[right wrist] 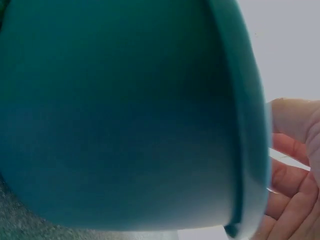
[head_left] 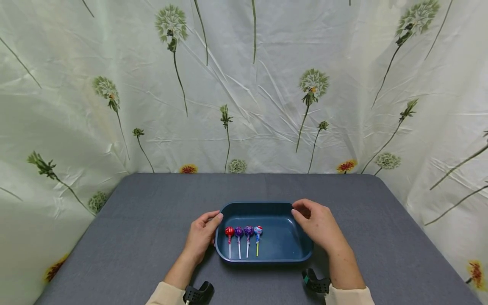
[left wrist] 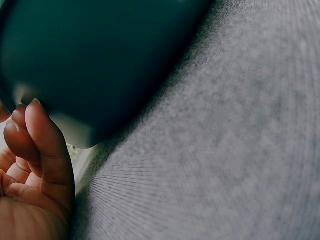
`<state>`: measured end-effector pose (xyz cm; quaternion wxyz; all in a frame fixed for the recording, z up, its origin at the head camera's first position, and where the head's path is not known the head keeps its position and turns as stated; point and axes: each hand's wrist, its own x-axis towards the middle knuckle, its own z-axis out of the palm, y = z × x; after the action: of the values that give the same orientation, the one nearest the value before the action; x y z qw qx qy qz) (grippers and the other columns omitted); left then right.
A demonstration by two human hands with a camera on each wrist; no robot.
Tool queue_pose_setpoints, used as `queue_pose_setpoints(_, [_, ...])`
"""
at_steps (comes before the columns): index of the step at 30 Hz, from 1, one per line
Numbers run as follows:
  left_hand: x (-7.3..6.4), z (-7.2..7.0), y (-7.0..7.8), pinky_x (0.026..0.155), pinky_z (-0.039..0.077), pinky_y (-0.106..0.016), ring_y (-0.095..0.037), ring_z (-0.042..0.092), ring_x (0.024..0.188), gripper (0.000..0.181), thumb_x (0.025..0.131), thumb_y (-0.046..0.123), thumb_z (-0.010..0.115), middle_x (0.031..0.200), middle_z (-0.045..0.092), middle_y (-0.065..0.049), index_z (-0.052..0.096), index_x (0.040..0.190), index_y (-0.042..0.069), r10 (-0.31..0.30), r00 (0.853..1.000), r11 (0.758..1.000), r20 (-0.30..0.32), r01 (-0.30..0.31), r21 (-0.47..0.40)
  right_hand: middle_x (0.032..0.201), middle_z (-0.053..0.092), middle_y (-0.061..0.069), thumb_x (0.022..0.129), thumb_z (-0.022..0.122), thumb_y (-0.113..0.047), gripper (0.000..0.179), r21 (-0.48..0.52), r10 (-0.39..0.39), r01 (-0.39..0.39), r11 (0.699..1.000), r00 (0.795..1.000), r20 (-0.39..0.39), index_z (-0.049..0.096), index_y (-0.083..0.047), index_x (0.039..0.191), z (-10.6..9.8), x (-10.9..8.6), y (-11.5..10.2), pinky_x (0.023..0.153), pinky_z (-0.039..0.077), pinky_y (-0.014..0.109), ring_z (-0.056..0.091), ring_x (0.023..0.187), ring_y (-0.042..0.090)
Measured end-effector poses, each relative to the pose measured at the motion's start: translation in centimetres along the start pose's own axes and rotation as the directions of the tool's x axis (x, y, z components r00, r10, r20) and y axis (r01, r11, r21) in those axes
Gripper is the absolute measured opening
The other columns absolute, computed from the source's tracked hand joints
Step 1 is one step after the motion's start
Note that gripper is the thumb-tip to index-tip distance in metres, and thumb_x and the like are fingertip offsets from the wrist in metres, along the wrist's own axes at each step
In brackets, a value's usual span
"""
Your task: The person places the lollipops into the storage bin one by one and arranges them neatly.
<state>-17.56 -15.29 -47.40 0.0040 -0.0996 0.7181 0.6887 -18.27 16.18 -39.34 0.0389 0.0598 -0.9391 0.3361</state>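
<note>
A dark blue rectangular tray (head_left: 284,239) with rounded corners is held between the two hands. Several wrapped lollipops lie side by side in its left half: a red lollipop (head_left: 229,231), two purple ones (head_left: 248,231) and a blue-and-red one (head_left: 258,230), sticks towards the person. My left hand (head_left: 201,235) grips the tray's left end, thumb at the rim and fingers against the outer wall, as the left wrist view also shows. At the far right corner, my right hand (head_left: 320,222) holds the rim with thumb and fingers. The tray's rim (right wrist: 252,125) fills much of the right wrist view.
A grey cloth-covered table (head_left: 171,195) lies under the tray. Behind it hangs a pale curtain (head_left: 263,93) printed with dandelions. Black wrist-worn devices (head_left: 315,281) sit at both cuffs, close to the tray's near side.
</note>
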Motion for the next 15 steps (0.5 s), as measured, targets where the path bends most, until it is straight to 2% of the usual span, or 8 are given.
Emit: queue_pose_setpoints(15, [-0.05, 0.01, 0.00, 0.050, 0.044, -0.022, -0.013, 0.047, 0.055, 0.044, 0.100, 0.034, 0.066, 0.068, 0.051, 0.002, 0.064, 0.133, 0.006, 0.000, 1.000, 1.000, -0.010, 0.000, 0.008, 0.110, 0.073, 0.006, 0.100, 0.065, -0.024, 0.021, -0.009, -0.005, 0.005, 1.000, 1.000, 0.000, 0.071, -0.013, 0.117, -0.56, -0.03, 0.15, 0.088, 0.056, 0.047, 0.067, 0.099, 0.022])
